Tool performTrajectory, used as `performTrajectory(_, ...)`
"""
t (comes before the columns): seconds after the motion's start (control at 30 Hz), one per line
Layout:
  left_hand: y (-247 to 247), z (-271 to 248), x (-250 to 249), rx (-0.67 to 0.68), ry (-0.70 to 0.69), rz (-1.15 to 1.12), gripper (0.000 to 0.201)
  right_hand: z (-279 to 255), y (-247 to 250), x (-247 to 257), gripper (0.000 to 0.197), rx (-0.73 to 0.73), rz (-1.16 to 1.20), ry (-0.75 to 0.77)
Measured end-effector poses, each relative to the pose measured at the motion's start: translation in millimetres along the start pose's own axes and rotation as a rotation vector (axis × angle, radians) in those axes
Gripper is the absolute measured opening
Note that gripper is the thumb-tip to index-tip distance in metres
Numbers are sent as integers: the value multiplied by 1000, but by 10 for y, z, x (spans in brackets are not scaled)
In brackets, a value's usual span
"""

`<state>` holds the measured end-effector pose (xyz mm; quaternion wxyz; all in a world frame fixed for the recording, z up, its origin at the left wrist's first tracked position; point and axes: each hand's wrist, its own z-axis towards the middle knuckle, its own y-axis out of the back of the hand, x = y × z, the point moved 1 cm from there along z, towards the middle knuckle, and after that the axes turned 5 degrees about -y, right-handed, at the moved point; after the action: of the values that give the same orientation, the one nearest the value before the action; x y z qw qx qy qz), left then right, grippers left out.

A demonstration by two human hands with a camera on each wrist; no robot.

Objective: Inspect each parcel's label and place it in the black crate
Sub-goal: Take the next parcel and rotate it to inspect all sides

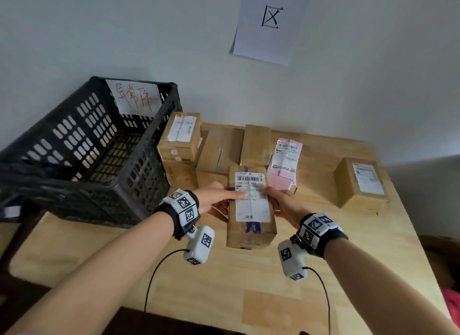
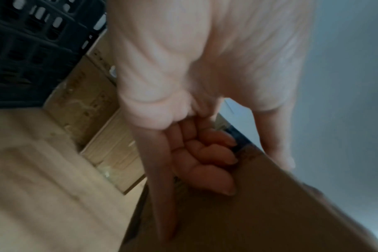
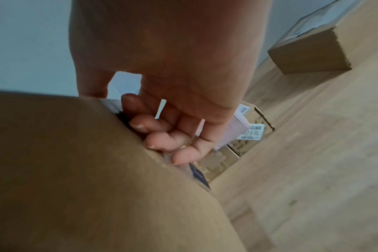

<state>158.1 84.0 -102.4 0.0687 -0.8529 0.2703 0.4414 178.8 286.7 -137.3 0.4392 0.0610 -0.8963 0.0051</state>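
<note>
Both hands hold a brown cardboard parcel (image 1: 251, 210) above the wooden table, its white barcode label (image 1: 251, 197) facing up. My left hand (image 1: 216, 197) grips the parcel's left side, thumb lying across the label and fingers (image 2: 207, 158) curled under the box (image 2: 248, 213). My right hand (image 1: 278, 200) grips the right side the same way, fingers (image 3: 162, 136) tucked beneath the cardboard (image 3: 76, 170). The black crate (image 1: 82, 155) stands at the left, empty as far as I can see, with a paper sign in red writing on its far wall.
Several more parcels sit at the back of the table (image 1: 224, 285): a brown box (image 1: 180, 137) beside the crate, plain boxes (image 1: 224, 150), a pink parcel (image 1: 285, 164). Another labelled box (image 1: 362, 182) lies at the right. A paper sign (image 1: 270, 23) hangs on the wall.
</note>
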Motion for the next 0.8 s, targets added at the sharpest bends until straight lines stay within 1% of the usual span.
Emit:
performTrajectory(0.07,-103,28,175,0,37,23,46,18,6,-147,38,18,-35,-33)
performTrajectory(0.1,-179,55,285,-16,63,27,46,16,14,-237,37,33,-74,-59)
performTrajectory(0.2,-327,140,609,-29,159,73,48,-33,-42,-489,42,94,-231,-134)
performTrajectory(0.27,-370,200,785,9,232,177,48,-25,-70,-678,46,133,-298,-165)
performTrajectory(0.33,-393,255,916,31,293,254,58,-2,-87,-838,44,155,-350,-184)
performTrajectory(0.43,-404,344,1032,1,313,276,68,37,-117,-960,39,153,-422,-201)
performTrajectory(0.5,-400,376,1031,4,318,289,71,65,-122,-967,42,135,-491,-219)
performTrajectory(0.57,-384,402,1008,13,313,283,66,101,-112,-939,52,100,-549,-228)
performTrajectory(0.63,-363,429,970,23,303,245,62,154,-119,-911,56,94,-549,-234)
performTrajectory(0.67,-356,442,961,32,294,241,66,171,-137,-898,56,101,-528,-241)
performTrajectory(0.77,-286,656,1120,37,255,298,103,194,-185,-904,55,93,-506,-269)
performTrajectory(0.8,-260,754,1202,44,241,313,108,204,-195,-913,54,81,-513,-272)
